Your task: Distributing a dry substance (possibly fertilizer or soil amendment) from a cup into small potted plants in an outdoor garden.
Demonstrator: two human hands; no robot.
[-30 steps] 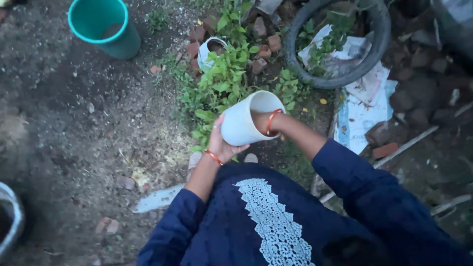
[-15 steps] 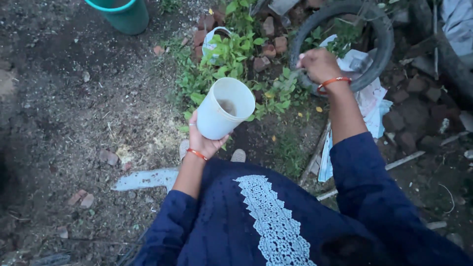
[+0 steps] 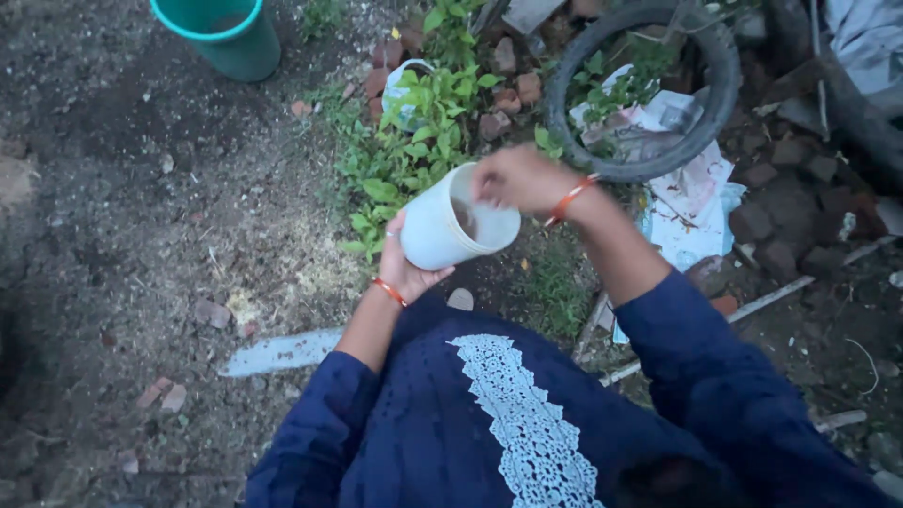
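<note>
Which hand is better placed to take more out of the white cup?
Right. The right hand is at the white cup's open mouth, fingers at its rim, while the left hand supports it from beneath.

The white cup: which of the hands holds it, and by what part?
The left hand holds the white cup by its base and lower side; the right hand reaches into its mouth.

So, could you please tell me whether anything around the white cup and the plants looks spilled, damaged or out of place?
The white cup is tilted in the left hand, but nothing spills. The right hand reaches into its mouth. Oddities lie behind: an old tyre among broken bricks, crumpled paper litter, and a pale container tipped into the weeds.
</note>
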